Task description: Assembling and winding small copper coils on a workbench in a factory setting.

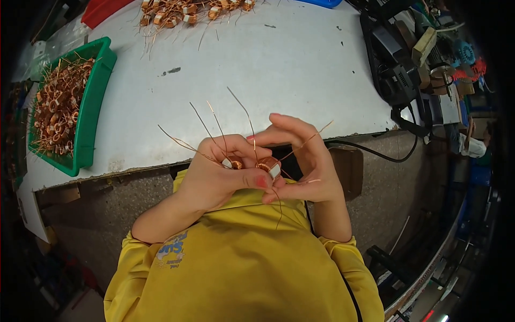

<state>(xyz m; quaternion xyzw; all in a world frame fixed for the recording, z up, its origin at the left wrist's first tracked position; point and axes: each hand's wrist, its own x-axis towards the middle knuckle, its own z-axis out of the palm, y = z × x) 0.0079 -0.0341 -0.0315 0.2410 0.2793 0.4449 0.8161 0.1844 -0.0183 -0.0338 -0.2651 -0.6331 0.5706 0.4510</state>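
Two small ring-shaped copper coils are held in front of my yellow shirt, just off the table's near edge. My left hand (217,174) is closed round them, its thumb lying along the front. The left coil (236,164) sits deep between thumb and fingers. The right coil (268,165), with a pale block on its side, sticks out past the thumb tip. Long bare copper leads (247,110) fan up and sideways from both. My right hand (311,161) curls about the right coil, thumb beneath it and index finger raised; its exact contact is partly hidden.
A green bin (96,107) full of similar coils stands at the table's left. More coils (188,12) lie heaped at the far edge of the white table (214,70). Black equipment (394,70) with a cable occupies the right side. A brown stool or box (347,174) is below.
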